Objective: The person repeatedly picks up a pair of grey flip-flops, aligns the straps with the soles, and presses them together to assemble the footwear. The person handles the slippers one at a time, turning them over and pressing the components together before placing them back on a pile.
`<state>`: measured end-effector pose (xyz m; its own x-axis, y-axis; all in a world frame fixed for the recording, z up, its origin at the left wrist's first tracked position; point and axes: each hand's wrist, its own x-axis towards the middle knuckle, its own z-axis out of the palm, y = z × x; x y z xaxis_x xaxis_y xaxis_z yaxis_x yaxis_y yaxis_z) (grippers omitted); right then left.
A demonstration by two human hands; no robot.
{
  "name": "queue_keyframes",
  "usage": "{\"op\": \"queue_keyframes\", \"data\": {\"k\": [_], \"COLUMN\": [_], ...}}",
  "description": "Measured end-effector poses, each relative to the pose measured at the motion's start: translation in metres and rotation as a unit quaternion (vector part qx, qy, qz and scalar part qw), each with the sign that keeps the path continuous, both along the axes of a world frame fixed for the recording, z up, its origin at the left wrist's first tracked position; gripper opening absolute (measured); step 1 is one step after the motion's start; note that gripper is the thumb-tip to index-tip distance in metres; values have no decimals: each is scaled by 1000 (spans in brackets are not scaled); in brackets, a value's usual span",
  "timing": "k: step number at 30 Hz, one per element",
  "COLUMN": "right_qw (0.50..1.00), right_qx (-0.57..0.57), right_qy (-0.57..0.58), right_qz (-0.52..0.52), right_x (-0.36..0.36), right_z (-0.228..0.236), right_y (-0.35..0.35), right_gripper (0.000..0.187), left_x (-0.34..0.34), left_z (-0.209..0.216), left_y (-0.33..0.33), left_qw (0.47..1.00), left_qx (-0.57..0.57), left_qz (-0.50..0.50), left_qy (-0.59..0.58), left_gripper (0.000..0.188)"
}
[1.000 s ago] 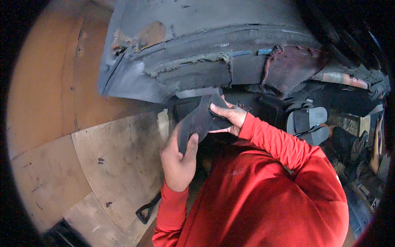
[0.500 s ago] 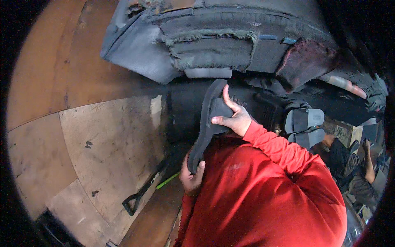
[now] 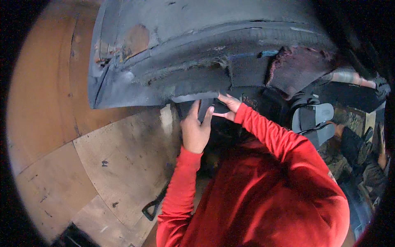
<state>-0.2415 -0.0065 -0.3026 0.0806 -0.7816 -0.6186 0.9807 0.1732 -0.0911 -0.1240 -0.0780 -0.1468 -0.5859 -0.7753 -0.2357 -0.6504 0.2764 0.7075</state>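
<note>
Far out to the left of both hands lies a wooden board floor [image 3: 61, 164] of worn plywood sheets, with a few dark marks on them. Below the left hand, beside the red sleeve [image 3: 181, 185], a black handled tool [image 3: 153, 208] lies on the boards, partly hidden by the arm.

Above the hands, a big grey, scuffed curved panel [image 3: 173, 53] with a frayed lower edge fills the upper part of the view, and its underside hangs right over the fingers.

The left hand [image 3: 196, 129] reaches up under that edge. Its fingers are raised and pressed against a dark flat sheet piece [image 3: 205, 108], thumb on one side, fingers on the other, so it has a light hold of the piece. Most of the piece is in shadow below the panel, and its outline cannot be told exactly.

Just to the right, the right hand [image 3: 227, 108] meets the same dark piece from the other side. Its fingers are stretched out nearly flat, the tips touching the piece close to the left hand's fingertips; whether it grips or only presses cannot be told.

Further right of the hands, a reddish-brown torn patch [image 3: 300, 66] sits at the panel's edge. Below it, well apart from the hands, a pair of grey slide sandals [image 3: 314, 121] rests among dark clutter.
</note>
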Motion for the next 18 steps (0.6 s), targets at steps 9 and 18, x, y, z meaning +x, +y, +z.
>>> {"op": "queue_keyframes", "data": {"k": [9,18], "right_qw": [982,987], "right_qx": [85,-19], "right_qy": [131,139], "right_qz": [104,78], "right_x": [-38,21], "right_z": [88,135], "right_y": [21,30], "right_gripper": [95,84], "left_x": [29,81], "left_z": [32,108], "left_y": [8,33], "left_qw": [978,987], "left_qx": [102,56], "left_qz": [68,89], "left_qy": [168,122], "left_gripper": [26,30]}}
